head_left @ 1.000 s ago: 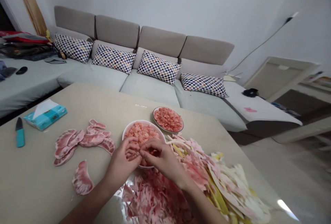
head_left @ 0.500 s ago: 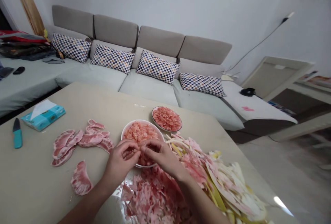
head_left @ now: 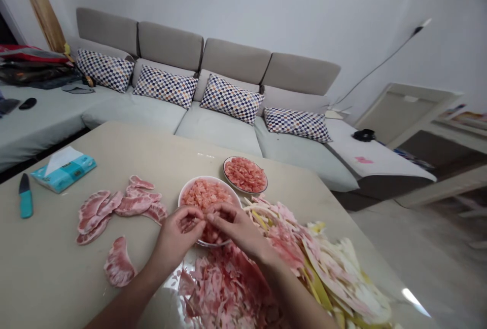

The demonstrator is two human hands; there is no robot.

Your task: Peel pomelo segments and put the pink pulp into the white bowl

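Note:
Over the front of a white bowl (head_left: 184, 187) filled with pink pomelo flesh (head_left: 207, 192), my left hand (head_left: 183, 227) and my right hand (head_left: 232, 225) meet fingertip to fingertip. Both are closed in a pinch, apparently on a small piece of pomelo flesh that the fingers mostly hide. A heap of pink pomelo membrane scraps (head_left: 228, 288) lies on the table below the bowl, partly beneath my right forearm. To the left are several pomelo segments (head_left: 139, 202) in their skins, with a single segment (head_left: 119, 263) lying apart near my left forearm.
Behind the bowl stands a plate of pomelo flesh (head_left: 246, 174). Peel strips and pith (head_left: 323, 268) are piled at the right. A tissue pack (head_left: 68, 171) and a knife with a teal handle (head_left: 26, 202) lie on the left. A sofa (head_left: 213, 121) runs behind the table.
My hands stay pinched together over the bowl, with only slight finger movement. The things on the table have not moved.

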